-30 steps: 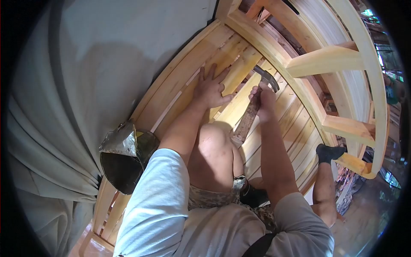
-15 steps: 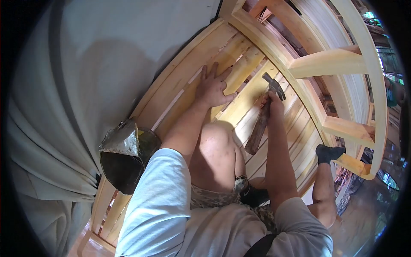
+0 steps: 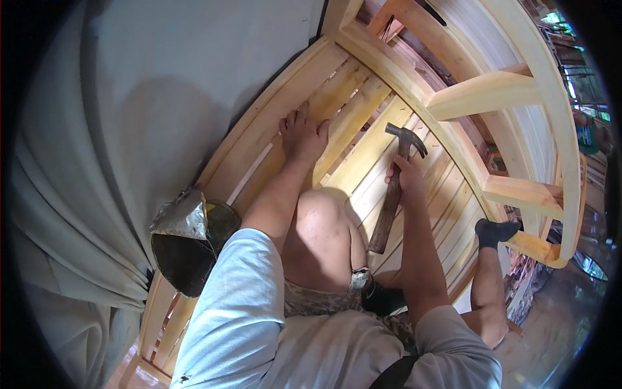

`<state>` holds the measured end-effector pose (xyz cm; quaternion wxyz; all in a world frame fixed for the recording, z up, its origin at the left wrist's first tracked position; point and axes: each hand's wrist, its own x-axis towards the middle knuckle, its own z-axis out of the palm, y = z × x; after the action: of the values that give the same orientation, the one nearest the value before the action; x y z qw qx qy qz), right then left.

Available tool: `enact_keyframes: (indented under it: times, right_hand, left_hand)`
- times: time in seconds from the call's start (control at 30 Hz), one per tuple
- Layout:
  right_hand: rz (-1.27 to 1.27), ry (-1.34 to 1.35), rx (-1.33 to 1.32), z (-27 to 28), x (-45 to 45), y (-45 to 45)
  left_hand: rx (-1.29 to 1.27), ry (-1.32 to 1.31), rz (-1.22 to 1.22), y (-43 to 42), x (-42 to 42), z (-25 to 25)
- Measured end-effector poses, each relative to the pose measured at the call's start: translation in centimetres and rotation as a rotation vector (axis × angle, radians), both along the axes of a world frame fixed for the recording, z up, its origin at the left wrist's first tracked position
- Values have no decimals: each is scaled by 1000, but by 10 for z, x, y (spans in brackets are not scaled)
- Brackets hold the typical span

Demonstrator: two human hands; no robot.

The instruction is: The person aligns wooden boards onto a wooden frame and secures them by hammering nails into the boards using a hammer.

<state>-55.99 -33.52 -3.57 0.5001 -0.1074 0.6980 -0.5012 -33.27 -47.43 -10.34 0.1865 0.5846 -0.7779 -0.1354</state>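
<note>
My right hand [image 3: 407,181] is wrapped around the wooden handle of a claw hammer [image 3: 390,211]. Its metal head points up and away, above the slatted wooden surface [image 3: 363,152]. My left hand [image 3: 303,137] rests on a long slat to the left, fingertips against the wood and thumb held apart, with nothing visible in it. By my left elbow is a dark cut-open metal can [image 3: 184,259] with a bent shiny flap; its inside is too dark to make out.
A wooden frame with crosspieces [image 3: 486,96] rises on the right. A grey cloth [image 3: 91,214] hangs along the left. My bent knee [image 3: 324,220] is on the slats between my arms, and my socked foot [image 3: 497,232] is by the frame. Another person [image 3: 588,136] is partly visible at far right.
My left hand has shifted left along the slats, its fingers less spread. My right hand has come slightly lower and left with the hammer, which now stands more upright in view.
</note>
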Motion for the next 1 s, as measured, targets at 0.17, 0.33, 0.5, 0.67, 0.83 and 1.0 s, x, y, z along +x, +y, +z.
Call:
enact_keyframes:
  times: [0.17, 0.33, 0.5, 0.67, 0.83, 1.0]
  right_hand:
    - [-42, -165, -99, -24, 5, 26]
    - [15, -81, -92, -22, 9, 30]
    - [24, -84, -97, -25, 10, 30]
    - [15, -50, -100, -28, 11, 30]
    - [7, -13, -68, -27, 11, 31]
    - [11, -35, -98, -29, 12, 33]
  left_hand:
    - [-34, -6, -17, 2, -2, -1]
    - [-10, -13, -36, 3, -3, 8]
    - [-17, -22, -22, 1, -4, 7]
    - [6, 7, -40, 2, -3, 10]
    - [-47, -22, -22, 3, -5, 3]
    - [-41, 16, -38, 5, -3, 6]
